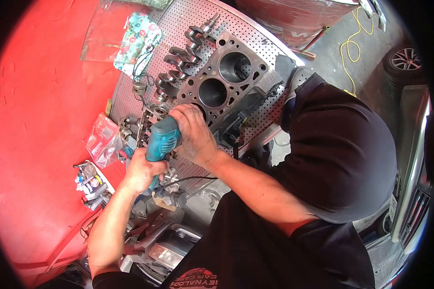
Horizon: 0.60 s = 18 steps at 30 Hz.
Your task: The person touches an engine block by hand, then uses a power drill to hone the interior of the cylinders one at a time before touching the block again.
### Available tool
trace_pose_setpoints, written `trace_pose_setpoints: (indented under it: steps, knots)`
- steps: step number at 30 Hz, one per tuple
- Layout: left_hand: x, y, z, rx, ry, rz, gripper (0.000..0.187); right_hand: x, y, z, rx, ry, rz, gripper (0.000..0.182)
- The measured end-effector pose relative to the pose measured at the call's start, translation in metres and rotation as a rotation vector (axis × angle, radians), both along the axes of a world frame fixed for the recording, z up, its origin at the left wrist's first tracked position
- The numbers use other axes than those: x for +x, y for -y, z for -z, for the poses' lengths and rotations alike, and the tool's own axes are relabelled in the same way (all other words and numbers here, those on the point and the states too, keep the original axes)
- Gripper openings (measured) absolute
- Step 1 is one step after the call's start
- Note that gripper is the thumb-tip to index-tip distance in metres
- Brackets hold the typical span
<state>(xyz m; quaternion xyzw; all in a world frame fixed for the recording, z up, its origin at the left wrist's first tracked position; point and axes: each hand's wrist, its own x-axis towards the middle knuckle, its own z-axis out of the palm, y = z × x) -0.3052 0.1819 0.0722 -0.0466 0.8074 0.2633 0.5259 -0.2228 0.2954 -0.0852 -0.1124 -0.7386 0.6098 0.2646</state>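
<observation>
Both hands grasp a teal plastic power drill (162, 139): the left hand (142, 171) is clenched around its grip, the right hand (194, 136) cups its head, pressing it at the near bore of a grey metal engine block (226, 79) on a perforated steel table (188, 29). A dark steel crankshaft (183, 55) lies just left of the block.

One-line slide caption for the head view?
Both hands grip a teal power tool at an engine block.
</observation>
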Motion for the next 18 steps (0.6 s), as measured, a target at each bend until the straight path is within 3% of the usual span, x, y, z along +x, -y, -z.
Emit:
trace_pose_setpoints:
  steps: [18]
  knots:
    - [-0.002, -0.016, 0.024, -0.045, -0.009, 0.032, 0.013, 0.003, -0.011, 0.015, 0.041, 0.069, 0.041, 0.097]
